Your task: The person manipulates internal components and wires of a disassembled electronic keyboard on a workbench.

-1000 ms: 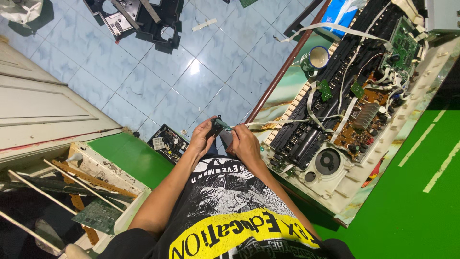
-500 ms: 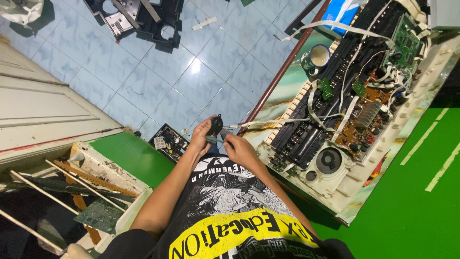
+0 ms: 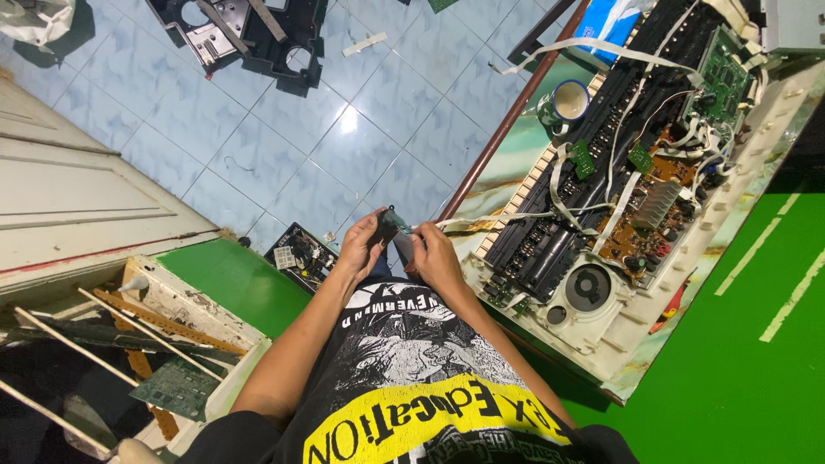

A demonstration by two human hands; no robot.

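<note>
Opened electronic keyboard (image 3: 636, 198) lies on the desk (image 3: 516, 146), boards and ribbon cables exposed. Just left of the keyboard's near end, both hands meet: left hand (image 3: 361, 249) clamped on a small dark part (image 3: 388, 225), right hand (image 3: 434, 258) pinching the flat ribbon cable (image 3: 481, 222) running from the keyboard. Risk: a hard pull may tear the ribbon; a slipped part drops to the tiled floor (image 3: 258, 137).

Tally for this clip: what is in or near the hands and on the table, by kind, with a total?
Hands: 2, left hand and right hand
Small dark part held between them: 1
Opened keyboard: 1
Mug: 1
Round speakers: 1 clearly seen
Total: 6
</note>
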